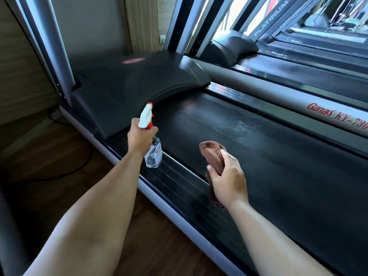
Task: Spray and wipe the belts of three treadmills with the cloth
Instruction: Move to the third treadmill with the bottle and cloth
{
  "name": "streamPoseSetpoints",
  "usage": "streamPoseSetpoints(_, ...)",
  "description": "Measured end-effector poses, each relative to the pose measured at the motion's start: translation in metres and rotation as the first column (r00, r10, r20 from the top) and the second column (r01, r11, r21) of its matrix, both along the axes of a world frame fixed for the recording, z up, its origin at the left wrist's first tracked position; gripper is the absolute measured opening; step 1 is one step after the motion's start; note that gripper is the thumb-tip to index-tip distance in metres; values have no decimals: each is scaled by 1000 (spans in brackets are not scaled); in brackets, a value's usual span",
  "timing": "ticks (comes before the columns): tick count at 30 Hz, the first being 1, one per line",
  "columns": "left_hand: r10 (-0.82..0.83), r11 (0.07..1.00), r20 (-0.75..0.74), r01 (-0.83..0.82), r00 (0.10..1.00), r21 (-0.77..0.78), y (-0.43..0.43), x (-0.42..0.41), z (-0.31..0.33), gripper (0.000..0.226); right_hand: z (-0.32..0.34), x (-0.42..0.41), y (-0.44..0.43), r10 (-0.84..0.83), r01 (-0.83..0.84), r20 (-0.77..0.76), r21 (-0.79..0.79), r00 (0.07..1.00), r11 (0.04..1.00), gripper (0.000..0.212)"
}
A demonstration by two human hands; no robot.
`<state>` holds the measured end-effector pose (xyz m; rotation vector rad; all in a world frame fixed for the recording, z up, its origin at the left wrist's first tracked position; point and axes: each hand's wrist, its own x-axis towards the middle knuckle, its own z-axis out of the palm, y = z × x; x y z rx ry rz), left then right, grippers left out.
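Brown cloth (213,156) gripped by right hand (229,184) over bare belt (288,166); left hand (139,138) grips bottle (154,156) above side rail (179,188).

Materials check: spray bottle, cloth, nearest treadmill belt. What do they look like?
Spray bottle: clear glossy plastic, liquid visible through it; white and red opaque plastic trigger head.
Cloth: brown, fuzzy napped weave, likely microfibre or terry.
Belt: black, matte, finely textured, probably rubberised; a pale wet-looking patch shows near its far edge.

Black belt (278,156) — spray mist (241,126) (patchy) atop
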<state>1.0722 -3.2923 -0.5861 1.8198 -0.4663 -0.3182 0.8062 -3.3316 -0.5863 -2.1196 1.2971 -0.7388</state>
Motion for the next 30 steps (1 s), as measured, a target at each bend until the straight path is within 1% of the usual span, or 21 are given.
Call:
streamPoseSetpoints(4, -37, 991, -73, 27, 997, -129, -4, -16, 14, 44, 7, -6, -1, -15, 15, 10, -18, 1000, 1000, 61)
streamPoseSetpoints(6, -76, 989, -72, 66, 995, -131, -5, -26, 22, 39, 13, -10, 0, -22, 22, 21, -19, 1000, 1000, 60)
streamPoseSetpoints(9, -141, 987, -48, 136, 989, -85, -3, -42, 30, 32, 21, -21, 4, -29, 29, 26, -29, 999, 999, 60)
streamPoseSetpoints(12, -189, 981, 28, 190, 982, -43, 0, -61, 36, 26, 30, -35, 8, -39, 40, 29, -51, 999, 998, 60)
streamPoseSetpoints(14, -213, 974, 80, 218, 974, -58, 3, -75, 39, 19, 38, -47, 11, -56, 58, 31, -59, 998, 997, 60)
streamPoseSetpoints(16, -238, 965, 89, 246, 967, -93, 7, -93, 46, 12, 46, -61, 15, -75, 77, 45, -63, 996, 995, 59)
streamPoseSetpoints(19, -315, 941, 64, 320, 947, -107, 12, -121, 57, 15, 59, -83, 22, -108, 113, 73, -71, 992, 991, 59)
streamPoseSetpoints(23, -402, 900, 121, 416, 908, -132, 18, -163, 70, 18, 74, -116, 35, -138, 146, 82, -98, 987, 985, 59)
streamPoseSetpoints(27, -457, 863, 145, 477, 877, -166, 21, -211, 86, 22, 87, -156, 44, -180, 189, 79, -121, 980, 974, 60)
streamPoseSetpoints(30, -523, 820, 165, 546, 836, -170, 17, -248, 95, 25, 94, -185, 46, -217, 226, 79, -126, 973, 966, 61)
